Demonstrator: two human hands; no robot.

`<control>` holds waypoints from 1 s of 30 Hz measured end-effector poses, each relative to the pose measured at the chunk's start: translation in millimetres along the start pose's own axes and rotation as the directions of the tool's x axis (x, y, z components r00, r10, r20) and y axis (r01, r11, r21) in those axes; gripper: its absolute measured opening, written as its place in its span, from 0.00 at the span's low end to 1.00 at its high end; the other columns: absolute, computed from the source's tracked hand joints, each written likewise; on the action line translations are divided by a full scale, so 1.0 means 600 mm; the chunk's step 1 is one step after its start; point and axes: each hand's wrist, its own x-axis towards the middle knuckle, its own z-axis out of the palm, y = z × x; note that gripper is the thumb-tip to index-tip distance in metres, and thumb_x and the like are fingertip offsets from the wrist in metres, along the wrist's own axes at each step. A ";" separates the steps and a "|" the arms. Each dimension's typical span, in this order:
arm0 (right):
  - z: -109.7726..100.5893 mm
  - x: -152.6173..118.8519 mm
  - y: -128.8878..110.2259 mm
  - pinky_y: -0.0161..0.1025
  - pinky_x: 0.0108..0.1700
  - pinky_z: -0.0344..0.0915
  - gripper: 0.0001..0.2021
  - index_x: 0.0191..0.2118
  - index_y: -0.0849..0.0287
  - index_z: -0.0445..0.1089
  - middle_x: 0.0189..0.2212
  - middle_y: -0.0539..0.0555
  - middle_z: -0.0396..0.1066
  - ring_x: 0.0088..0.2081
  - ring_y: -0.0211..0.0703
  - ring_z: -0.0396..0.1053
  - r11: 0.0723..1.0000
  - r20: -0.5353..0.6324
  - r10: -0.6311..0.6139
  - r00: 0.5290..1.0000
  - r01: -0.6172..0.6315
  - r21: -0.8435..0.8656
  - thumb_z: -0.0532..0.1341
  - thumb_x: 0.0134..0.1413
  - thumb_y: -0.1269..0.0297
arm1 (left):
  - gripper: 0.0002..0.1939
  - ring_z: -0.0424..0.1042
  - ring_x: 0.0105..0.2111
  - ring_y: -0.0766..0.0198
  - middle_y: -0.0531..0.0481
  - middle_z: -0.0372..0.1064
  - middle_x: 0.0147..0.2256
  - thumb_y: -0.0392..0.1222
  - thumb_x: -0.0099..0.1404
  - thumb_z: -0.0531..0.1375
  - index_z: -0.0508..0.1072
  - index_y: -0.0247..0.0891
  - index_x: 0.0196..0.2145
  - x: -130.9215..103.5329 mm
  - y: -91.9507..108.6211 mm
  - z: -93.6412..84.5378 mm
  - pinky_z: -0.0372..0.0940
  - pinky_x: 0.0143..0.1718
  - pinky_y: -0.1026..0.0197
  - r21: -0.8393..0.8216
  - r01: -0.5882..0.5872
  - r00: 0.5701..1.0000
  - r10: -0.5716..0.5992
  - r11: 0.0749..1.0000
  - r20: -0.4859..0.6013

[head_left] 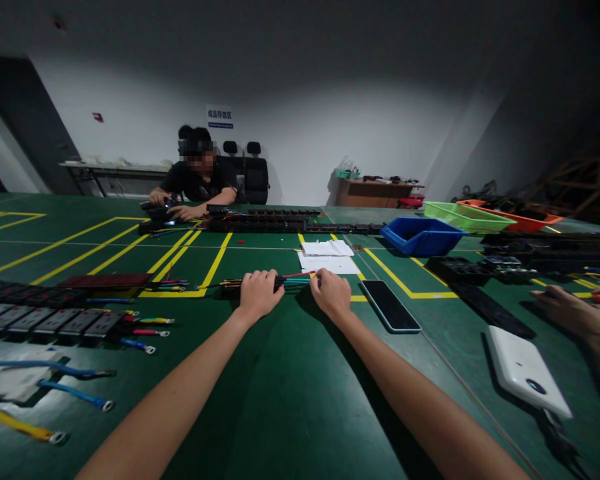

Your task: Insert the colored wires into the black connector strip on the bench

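Observation:
My left hand is closed over a black block lying on the green table, and it covers much of that block. Red and blue wires run from the block's right end towards my right hand. The fingers of that hand are curled in a pinch around the wire ends; the tips themselves are hidden. A phone with a dark screen lies just right of my right hand. Beyond both hands are white paper sheets.
Wired black module strips with ring terminals fill the left side. Blue and green bins stand at the back right. A white device lies near another person's hand. A co-worker sits across the table.

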 end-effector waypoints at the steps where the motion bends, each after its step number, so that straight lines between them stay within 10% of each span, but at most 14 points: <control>1: 0.003 0.001 0.002 0.40 0.39 0.55 0.10 0.42 0.58 0.70 0.35 0.56 0.77 0.37 0.46 0.72 1.000 -0.027 0.008 1.000 -0.007 0.026 0.54 0.65 0.61 | 0.15 0.72 0.43 0.51 0.43 0.76 0.41 0.52 0.70 0.53 0.71 0.40 0.44 0.000 0.000 0.000 0.59 0.44 0.51 0.016 0.003 1.000 -0.003 1.000 -0.002; 11: 0.009 -0.003 0.011 0.46 0.51 0.65 0.15 0.53 0.60 0.66 0.48 0.63 0.70 0.51 0.52 0.67 0.858 -0.390 -0.286 0.876 0.414 0.302 0.54 0.62 0.66 | 0.15 0.72 0.42 0.52 0.43 0.76 0.41 0.52 0.70 0.53 0.72 0.40 0.44 -0.001 -0.002 0.002 0.60 0.43 0.51 0.020 -0.005 1.000 0.006 1.000 -0.021; 23: 0.011 0.004 0.009 0.41 0.38 0.50 0.11 0.35 0.56 0.70 0.32 0.56 0.76 0.36 0.47 0.69 1.000 -0.035 -0.014 0.999 0.015 0.028 0.54 0.66 0.61 | 0.16 0.72 0.40 0.53 0.44 0.75 0.40 0.52 0.71 0.52 0.72 0.39 0.43 0.001 -0.005 0.006 0.61 0.43 0.52 -0.028 -0.014 1.000 0.013 1.000 -0.011; 30: 0.023 0.010 0.019 0.40 0.37 0.53 0.08 0.35 0.56 0.67 0.32 0.54 0.72 0.35 0.46 0.66 0.980 -0.192 -0.059 0.980 0.093 0.174 0.56 0.66 0.60 | 0.16 0.72 0.41 0.52 0.43 0.76 0.40 0.53 0.71 0.52 0.72 0.39 0.42 0.000 -0.004 0.003 0.60 0.42 0.51 -0.008 -0.021 0.999 0.021 1.000 -0.031</control>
